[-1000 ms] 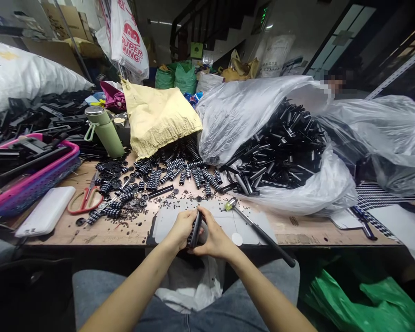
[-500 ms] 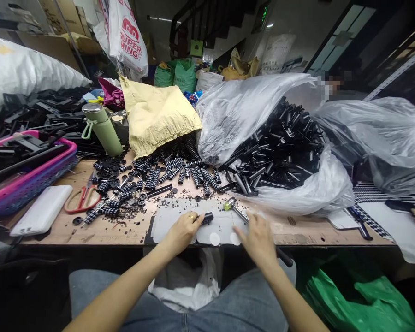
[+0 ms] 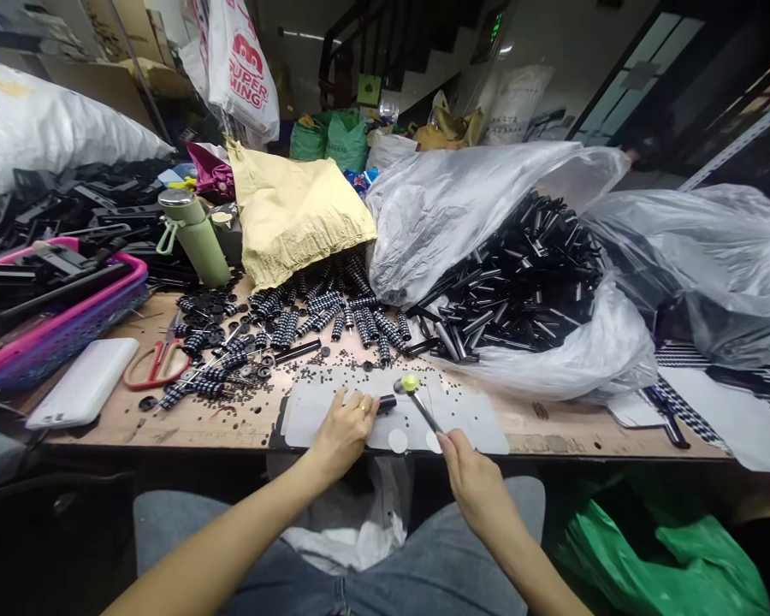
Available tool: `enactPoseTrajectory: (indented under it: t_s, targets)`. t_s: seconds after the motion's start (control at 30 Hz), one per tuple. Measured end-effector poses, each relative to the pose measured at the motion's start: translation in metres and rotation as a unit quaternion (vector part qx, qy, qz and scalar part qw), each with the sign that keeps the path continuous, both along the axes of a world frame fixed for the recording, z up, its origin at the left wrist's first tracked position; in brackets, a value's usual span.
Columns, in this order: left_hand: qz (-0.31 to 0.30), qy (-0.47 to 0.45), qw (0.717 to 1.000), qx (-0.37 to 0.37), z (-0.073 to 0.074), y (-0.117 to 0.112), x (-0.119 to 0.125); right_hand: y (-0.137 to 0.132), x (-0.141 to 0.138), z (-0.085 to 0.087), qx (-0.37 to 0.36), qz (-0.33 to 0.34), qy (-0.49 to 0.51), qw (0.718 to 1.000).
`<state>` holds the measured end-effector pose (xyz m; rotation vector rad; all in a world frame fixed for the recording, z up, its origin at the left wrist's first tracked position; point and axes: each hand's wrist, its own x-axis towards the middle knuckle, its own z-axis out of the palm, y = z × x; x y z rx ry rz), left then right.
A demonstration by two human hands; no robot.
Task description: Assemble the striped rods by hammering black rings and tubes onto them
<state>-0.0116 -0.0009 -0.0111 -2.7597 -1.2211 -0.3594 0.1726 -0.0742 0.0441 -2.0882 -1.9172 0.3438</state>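
The black tube (image 3: 387,403) is gripped over the gray mat (image 3: 478,415) by the curled fingers of the left hand (image 3: 343,432), its long axis running rightward, near the hammer (image 3: 427,411), which is clasped by the right hand (image 3: 473,469); tube-to-mat contact is hard to judge.

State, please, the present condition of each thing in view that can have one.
Black cylindrical piece: in the left hand, one end exposed.
Hammer with yellow-green head: gripped by the right hand.
Red-handled metal scissors: lying down, blade opening unclear.
Pale green cylindrical bottle: standing, capped.
Translucent plastic bag: open, with black tubes spilling out.
Pink-and-purple plastic basket: uncovered, holding black parts.
White rectangular device: lying flat.
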Motion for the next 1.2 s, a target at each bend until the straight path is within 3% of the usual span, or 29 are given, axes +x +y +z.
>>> enactPoseTrajectory:
  t_s: [0.13,0.23,0.3,0.37,0.5,0.57,0.6,0.67,0.73,0.83,0.9,0.97,1.1,1.13,1.2]
  targets:
    - [0.025,-0.011,1.0,0.006,-0.015,-0.015,0.024,-0.001,-0.025,0.014,0.095,0.036,0.079,0.992]
    - [0.028,-0.021,0.999,0.007,-0.027,-0.015,0.031,-0.002,-0.045,0.004,0.046,0.122,0.023,0.991]
    - [0.025,-0.041,0.999,0.003,-0.029,-0.009,0.031,-0.001,-0.05,-0.003,-0.01,0.142,-0.021,0.99]
    - [0.032,-0.063,0.997,-0.026,-0.021,-0.003,0.03,0.003,-0.045,-0.006,-0.029,0.118,-0.013,0.992]
    - [0.031,-0.107,0.987,-0.117,0.009,-0.004,0.023,0.017,-0.015,-0.004,0.001,0.023,-0.011,1.0]
    - [0.025,-0.127,0.98,-0.151,0.022,0.0,0.011,0.025,0.006,-0.007,0.002,-0.017,-0.053,0.998]
    - [0.05,-0.14,0.976,-0.162,0.025,0.006,0.002,0.028,0.017,-0.011,-0.004,-0.033,-0.076,0.997]
    - [0.197,-0.176,0.95,-0.164,0.029,0.029,-0.022,0.034,0.037,-0.021,-0.012,-0.061,-0.117,0.991]
    - [0.296,-0.245,0.91,-0.153,0.028,0.058,-0.049,0.039,0.051,-0.031,0.005,-0.073,-0.144,0.987]
    - [0.317,-0.276,0.891,-0.169,0.027,0.091,-0.08,0.048,0.054,-0.039,0.092,-0.05,-0.118,0.987]
    - [0.305,-0.297,0.885,-0.187,0.029,0.096,-0.087,0.055,0.041,-0.037,0.142,-0.013,-0.035,0.989]
    - [0.279,-0.376,0.842,-0.269,0.032,0.089,-0.083,0.061,0.02,-0.029,0.154,0.024,0.068,0.985]
    - [0.203,-0.578,0.631,-0.476,0.044,0.06,-0.06,0.071,-0.03,-0.005,0.112,0.079,0.208,0.969]
    - [0.189,-0.595,0.607,-0.491,0.047,0.051,-0.054,0.073,-0.04,0.0,0.1,0.095,0.219,0.966]
    - [0.166,-0.597,0.601,-0.506,0.052,0.036,-0.043,0.077,-0.053,0.005,0.084,0.148,0.203,0.964]
